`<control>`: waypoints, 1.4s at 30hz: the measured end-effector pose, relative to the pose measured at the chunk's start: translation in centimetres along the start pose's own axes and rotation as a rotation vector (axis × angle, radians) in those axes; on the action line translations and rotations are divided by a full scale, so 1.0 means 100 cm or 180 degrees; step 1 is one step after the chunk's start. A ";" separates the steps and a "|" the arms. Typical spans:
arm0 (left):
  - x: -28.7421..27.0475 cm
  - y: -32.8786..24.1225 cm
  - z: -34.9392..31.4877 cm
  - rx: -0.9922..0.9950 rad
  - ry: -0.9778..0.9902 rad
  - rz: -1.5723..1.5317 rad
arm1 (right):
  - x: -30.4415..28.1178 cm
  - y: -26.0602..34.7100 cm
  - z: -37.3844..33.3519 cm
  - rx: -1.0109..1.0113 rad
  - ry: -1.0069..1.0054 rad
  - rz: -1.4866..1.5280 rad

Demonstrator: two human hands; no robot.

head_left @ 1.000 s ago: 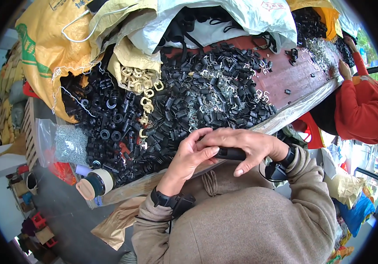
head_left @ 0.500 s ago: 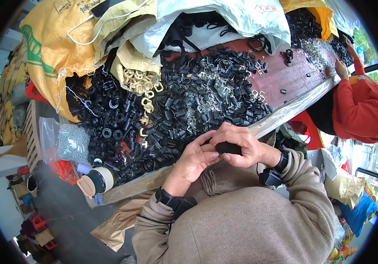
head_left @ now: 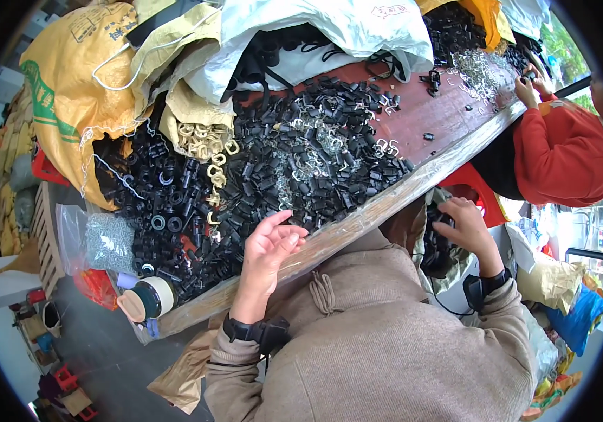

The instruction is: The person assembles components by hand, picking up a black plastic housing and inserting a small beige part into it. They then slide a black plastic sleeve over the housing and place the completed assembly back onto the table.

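My left hand (head_left: 271, 247) is raised over the table's wooden front edge, beside a heap of small black plastic parts (head_left: 266, 179). Its index finger stretches out, the other fingers curl loosely, and I see nothing between them. Over to the right, below the edge, my right hand (head_left: 466, 224) hangs palm down at an open sack (head_left: 449, 278) with black pieces (head_left: 435, 243) inside. Its fingers are apart and bent slightly, with no held piece visible; its fingertips are partly lost against the dark contents. Pale metal loops (head_left: 216, 169) spill from a small bag onto the heap.
Black ring-shaped parts (head_left: 164, 204), a bag of small screws (head_left: 108, 240) and a jar with a pinkish lid (head_left: 148, 299) lie at the left. Large sacks (head_left: 76, 77) line the back. A co-worker in a red top (head_left: 561, 151) handles small parts at the far right.
My hands were together around a dark piece; now they are apart. The right has moved right to the sack, the left slightly left. The dark piece no longer shows in either hand.
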State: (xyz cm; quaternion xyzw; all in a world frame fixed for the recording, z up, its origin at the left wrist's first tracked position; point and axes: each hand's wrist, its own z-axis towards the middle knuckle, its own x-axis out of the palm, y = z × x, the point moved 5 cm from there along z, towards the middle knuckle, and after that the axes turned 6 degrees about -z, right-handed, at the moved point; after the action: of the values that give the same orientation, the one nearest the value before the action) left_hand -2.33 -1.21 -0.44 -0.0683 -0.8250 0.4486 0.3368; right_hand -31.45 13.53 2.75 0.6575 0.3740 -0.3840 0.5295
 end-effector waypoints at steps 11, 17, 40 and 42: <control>0.031 0.010 0.014 0.0701 0.0317 0.3006 | 0.001 0.012 0.094 -0.0266 -0.0448 -0.1340; 0.054 0.013 0.030 0.1092 0.0325 0.3622 | 0.025 0.030 0.101 -0.0425 0.0031 -0.0295; 0.004 -0.079 0.083 0.2264 -0.0913 0.4816 | 0.027 0.142 0.231 -0.1924 -0.0731 -0.0366; 0.004 -0.075 0.073 0.2335 -0.0840 0.4769 | 0.019 0.130 0.221 -0.1966 -0.0809 -0.0189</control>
State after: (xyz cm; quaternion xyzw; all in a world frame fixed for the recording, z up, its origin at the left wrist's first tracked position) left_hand -5.72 -10.56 2.89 -0.4308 -0.3963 0.7971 -0.1481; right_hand -21.33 -10.16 3.17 0.4016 0.4227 -0.3467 0.7347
